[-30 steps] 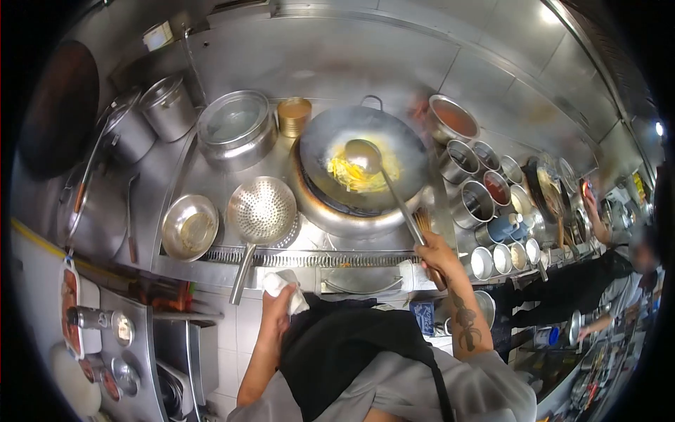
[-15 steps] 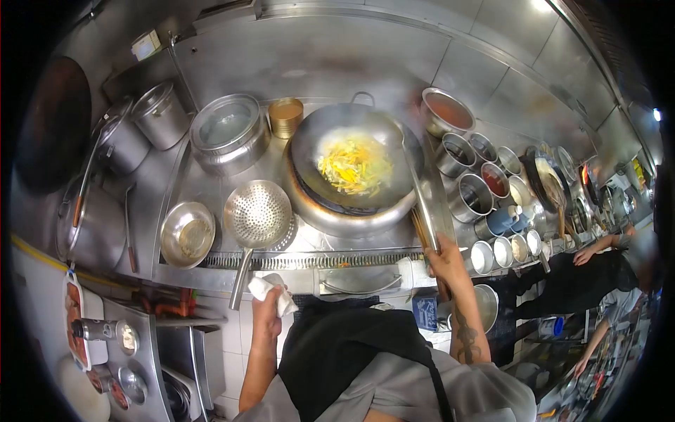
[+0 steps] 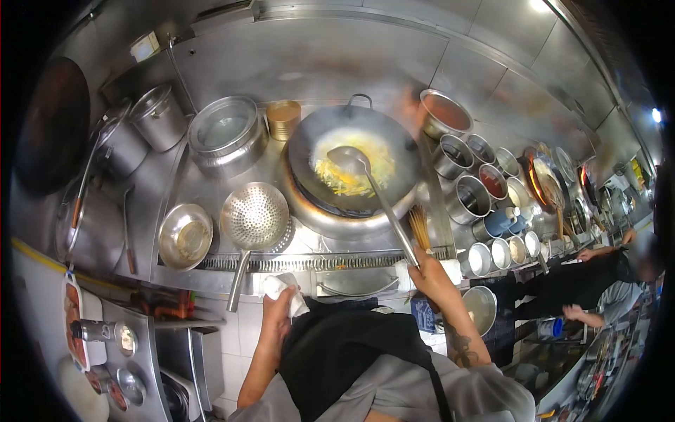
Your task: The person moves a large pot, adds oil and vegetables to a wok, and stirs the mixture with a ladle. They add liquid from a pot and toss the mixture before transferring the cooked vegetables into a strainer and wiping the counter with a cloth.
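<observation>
My right hand (image 3: 432, 277) is closed around the handle of a long metal ladle (image 3: 385, 204). The ladle's bowl rests over shredded yellow and pale green food (image 3: 383, 169) in a dark wok (image 3: 306, 141) on the burner, and it hides part of the food. Steam rises there. A crumpled white cloth (image 3: 288, 292) is gripped in my left hand (image 3: 277, 309), in front of the counter edge. Just beyond that hand, a perforated strainer (image 3: 254, 214) lies with its handle over the counter edge. Beside my right hand is a bamboo brush (image 3: 420, 226).
Left of the wok stand a lidded pot (image 3: 228, 133), a tin can (image 3: 284, 121) and a shallow metal bowl (image 3: 185, 237). Sauce containers (image 3: 472, 199) and a pot of red liquid (image 3: 446, 112) line the right. A co-worker (image 3: 598, 281) stands at far right near flames.
The ladle has swung from the wok's right side to over the food. My right hand has moved slightly left and down. My left hand has shifted a little right with the cloth.
</observation>
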{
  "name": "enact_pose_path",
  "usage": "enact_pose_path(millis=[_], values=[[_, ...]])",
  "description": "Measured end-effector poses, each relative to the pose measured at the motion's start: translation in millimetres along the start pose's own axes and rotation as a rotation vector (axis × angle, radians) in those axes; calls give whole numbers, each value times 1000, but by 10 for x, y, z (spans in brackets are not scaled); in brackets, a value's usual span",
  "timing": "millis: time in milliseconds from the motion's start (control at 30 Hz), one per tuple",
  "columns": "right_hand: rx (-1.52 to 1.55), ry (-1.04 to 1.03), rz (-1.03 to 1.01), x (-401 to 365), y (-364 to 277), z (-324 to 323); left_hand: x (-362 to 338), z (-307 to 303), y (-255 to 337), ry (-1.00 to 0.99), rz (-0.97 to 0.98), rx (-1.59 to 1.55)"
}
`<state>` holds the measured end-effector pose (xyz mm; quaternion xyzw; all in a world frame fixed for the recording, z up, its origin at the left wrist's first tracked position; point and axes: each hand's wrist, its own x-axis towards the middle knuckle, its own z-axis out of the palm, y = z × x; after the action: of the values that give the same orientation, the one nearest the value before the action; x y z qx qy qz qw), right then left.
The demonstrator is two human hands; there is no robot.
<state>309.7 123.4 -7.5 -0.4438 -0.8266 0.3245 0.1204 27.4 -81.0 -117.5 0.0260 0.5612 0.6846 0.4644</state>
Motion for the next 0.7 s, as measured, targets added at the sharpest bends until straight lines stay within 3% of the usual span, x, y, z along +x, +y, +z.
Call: enact_pose_path(millis=[100, 600, 700], values=[[54, 59, -93, -26, 106, 86, -24, 5, -10, 18, -11, -11], [43, -83, 67, 87, -69, 125, 100, -91, 16, 10, -1, -35], [0, 20, 1, -11, -230, 119, 97, -109, 76, 18, -10, -25]])
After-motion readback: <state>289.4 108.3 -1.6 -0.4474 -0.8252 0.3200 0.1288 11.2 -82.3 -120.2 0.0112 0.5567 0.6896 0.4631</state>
